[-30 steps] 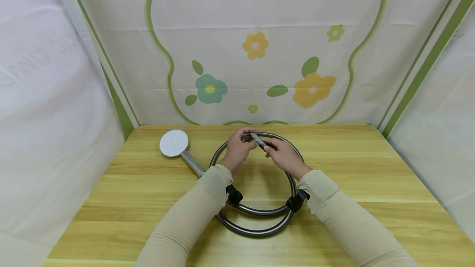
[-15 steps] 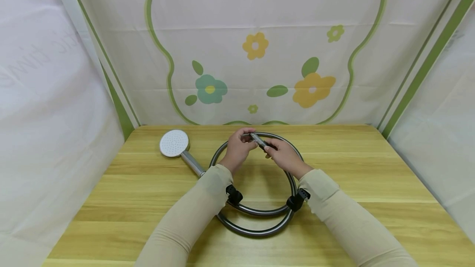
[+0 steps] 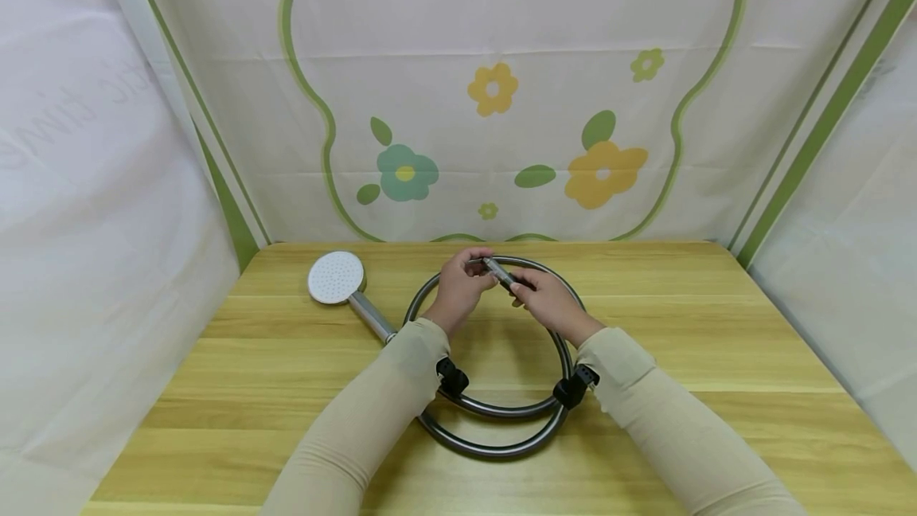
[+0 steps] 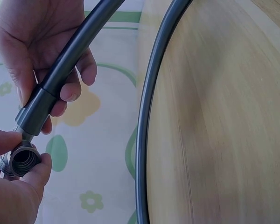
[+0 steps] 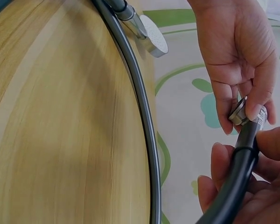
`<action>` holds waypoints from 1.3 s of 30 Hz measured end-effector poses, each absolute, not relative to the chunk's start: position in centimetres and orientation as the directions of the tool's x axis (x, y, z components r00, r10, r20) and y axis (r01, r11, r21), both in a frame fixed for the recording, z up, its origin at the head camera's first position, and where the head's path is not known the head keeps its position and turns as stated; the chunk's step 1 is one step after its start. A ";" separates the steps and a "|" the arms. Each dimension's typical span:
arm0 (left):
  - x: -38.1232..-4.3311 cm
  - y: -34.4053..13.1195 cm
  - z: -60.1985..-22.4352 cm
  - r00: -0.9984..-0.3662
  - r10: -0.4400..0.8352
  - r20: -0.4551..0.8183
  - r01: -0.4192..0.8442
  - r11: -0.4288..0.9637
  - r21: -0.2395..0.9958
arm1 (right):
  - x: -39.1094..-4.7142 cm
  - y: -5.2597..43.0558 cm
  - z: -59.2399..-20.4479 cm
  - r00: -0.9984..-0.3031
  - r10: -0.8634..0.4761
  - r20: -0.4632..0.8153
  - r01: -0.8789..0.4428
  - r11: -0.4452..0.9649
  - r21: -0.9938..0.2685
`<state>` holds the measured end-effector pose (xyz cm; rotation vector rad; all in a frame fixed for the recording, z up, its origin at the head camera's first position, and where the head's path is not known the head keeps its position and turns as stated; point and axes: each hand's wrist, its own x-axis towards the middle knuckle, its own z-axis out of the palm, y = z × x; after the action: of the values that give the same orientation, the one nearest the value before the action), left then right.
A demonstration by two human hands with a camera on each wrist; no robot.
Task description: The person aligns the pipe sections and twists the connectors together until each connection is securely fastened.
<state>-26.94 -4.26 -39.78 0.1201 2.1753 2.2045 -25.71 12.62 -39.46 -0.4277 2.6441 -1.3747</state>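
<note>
In the head view, my left hand (image 3: 457, 287) and right hand (image 3: 550, 305) meet above the far side of a coiled dark shower hose (image 3: 501, 450). Between left thumb and fingers I pinch a threaded metal nut (image 4: 4, 164) at the hose's end; its round, internally threaded opening faces the left wrist camera. My right hand grips the hose just behind, around its dark end sleeve (image 4: 36, 110). The nut sits tilted against the sleeve. To the left lies a hand shower (image 3: 336, 277) with a white spray face and silver handle (image 3: 369, 314), the handle's lower end meeting the hose near my left sleeve.
The hose loops lie on a wood-grain table (image 3: 688, 436), partly under both forearms. Behind the table hangs a white cloth (image 3: 444, 22) with printed flowers, and more cloth walls stand at both sides. Black wrist straps (image 3: 571, 390) sit over the hose in view.
Hardly anything differs: both hands stay in the same place on the hose end, and the hand shower and coil have not moved.
</note>
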 end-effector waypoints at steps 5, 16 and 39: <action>-26.0 -4.3 -38.6 -0.996 0.085 0.016 0.015 -0.011 1.000 | -25.6 12.6 -39.5 -0.953 -0.303 0.008 -0.182 0.552 -0.813; -25.1 -4.2 -37.5 -0.998 0.067 0.019 0.018 -0.018 1.000 | -25.2 12.5 -39.5 -0.959 -0.271 0.084 -0.234 0.589 -0.774; -26.7 -3.9 -39.7 -0.997 0.061 0.045 0.042 -0.050 0.998 | -24.3 12.3 -39.7 -0.924 -0.229 0.305 -0.377 0.677 -0.632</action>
<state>-26.71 -3.89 -39.73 0.1178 2.1564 2.2635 -24.30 12.34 -39.68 -0.5590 3.0592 -1.2288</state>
